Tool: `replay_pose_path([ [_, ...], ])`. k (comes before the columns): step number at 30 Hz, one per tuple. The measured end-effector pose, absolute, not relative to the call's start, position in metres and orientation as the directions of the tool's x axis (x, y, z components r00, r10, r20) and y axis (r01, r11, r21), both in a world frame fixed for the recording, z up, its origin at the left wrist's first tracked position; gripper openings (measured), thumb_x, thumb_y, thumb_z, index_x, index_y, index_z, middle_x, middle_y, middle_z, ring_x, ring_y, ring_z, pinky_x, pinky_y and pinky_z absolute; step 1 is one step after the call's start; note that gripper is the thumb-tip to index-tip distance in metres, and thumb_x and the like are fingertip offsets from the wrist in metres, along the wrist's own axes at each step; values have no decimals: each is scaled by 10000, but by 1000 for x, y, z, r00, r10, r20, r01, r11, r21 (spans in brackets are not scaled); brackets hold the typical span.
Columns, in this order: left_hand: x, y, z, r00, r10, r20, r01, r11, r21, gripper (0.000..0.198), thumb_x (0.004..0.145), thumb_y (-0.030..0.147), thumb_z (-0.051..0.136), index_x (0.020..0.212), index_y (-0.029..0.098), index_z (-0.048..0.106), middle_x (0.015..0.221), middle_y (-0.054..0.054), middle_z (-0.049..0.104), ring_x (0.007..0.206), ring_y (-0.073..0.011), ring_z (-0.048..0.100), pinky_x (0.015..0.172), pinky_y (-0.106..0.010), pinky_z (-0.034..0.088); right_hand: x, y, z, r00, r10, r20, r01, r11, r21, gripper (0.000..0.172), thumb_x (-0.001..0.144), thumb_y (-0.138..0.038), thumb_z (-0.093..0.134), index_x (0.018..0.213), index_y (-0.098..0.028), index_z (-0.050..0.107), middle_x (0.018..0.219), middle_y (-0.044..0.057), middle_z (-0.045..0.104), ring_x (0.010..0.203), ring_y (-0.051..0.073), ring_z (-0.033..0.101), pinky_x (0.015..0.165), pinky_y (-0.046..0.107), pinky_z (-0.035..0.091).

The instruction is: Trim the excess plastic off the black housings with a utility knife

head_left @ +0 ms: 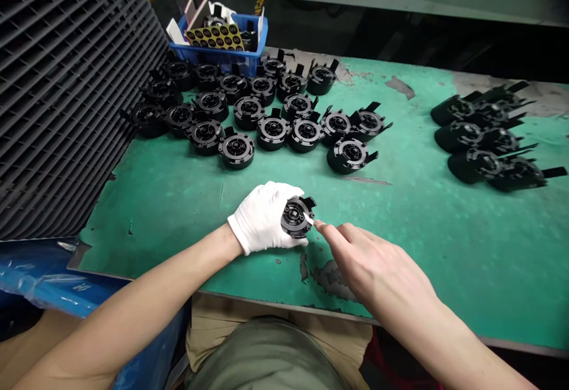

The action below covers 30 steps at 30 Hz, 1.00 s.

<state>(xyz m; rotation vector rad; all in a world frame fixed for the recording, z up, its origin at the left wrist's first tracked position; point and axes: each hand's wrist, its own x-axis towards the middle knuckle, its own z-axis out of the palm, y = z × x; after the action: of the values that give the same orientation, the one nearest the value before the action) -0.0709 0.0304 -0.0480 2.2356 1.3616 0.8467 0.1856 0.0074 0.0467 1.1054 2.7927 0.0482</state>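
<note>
Near front edge of table, gripping black housing face-up in gloved left hand, likely to steady it against pale tool pinched in bare right hand, with other housings set beyond, presumably for working room.

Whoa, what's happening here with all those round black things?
A person sits or stands at a green table, using both hands. The white-gloved left hand holds one black round part. The bare right hand pinches a small pale tool, its tip at the part's face. Beyond them stands a big group of similar parts, with a smaller group off to the right. A blue bin sits at the back.
</note>
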Motion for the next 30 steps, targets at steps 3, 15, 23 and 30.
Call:
replay_pose_path([
  [3, -71, 31, -47, 358, 893, 272, 651, -447, 613, 937, 715, 794, 896, 1384, 192, 634, 1340, -175, 758, 1223, -413, 748, 1092, -568, 593, 186, 9, 48, -730, 674, -114, 669, 739, 85, 528, 809, 38, 524, 1263, -212, 629, 813, 1, 558, 617, 181, 508, 563, 335, 214],
  [15, -78, 37, -43, 488, 851, 194, 530, -466, 709, 1071, 699, 657, 954, 1560, 172, 540, 1529, -213, 682, 1351, -422, 721, 1193, -580, 570, 214, 14, 27, -702, 681, 206, 613, 726, -312, 402, 1116, -125, 485, 1499, -235, 535, 1064, 45, 792, 861, 162, 771, 765, 273, 571],
  [23, -75, 35, -22, 568, 815, 110, 538, -470, 700, 1379, 579, 710, 1024, 1687, 156, 419, 1656, -292, 540, 1549, -520, 535, 1281, -690, 465, 245, 45, 20, -653, 749, 112, 648, 629, -429, 236, 1149, -330, 546, 1355, -235, 612, 1173, 82, 800, 974, 214, 809, 794, 321, 623],
  [30, -76, 39, -15, 644, 762, 65, 496, -480, 723, 1150, 770, 399, 955, 1729, 185, 357, 1626, -222, 622, 1506, -418, 626, 1254, -582, 528, 234, 49, 18, -815, 568, 115, 513, 799, -314, 183, 1157, -286, 523, 1286, -206, 624, 1076, 56, 759, 808, 164, 755, 654, 278, 550],
])
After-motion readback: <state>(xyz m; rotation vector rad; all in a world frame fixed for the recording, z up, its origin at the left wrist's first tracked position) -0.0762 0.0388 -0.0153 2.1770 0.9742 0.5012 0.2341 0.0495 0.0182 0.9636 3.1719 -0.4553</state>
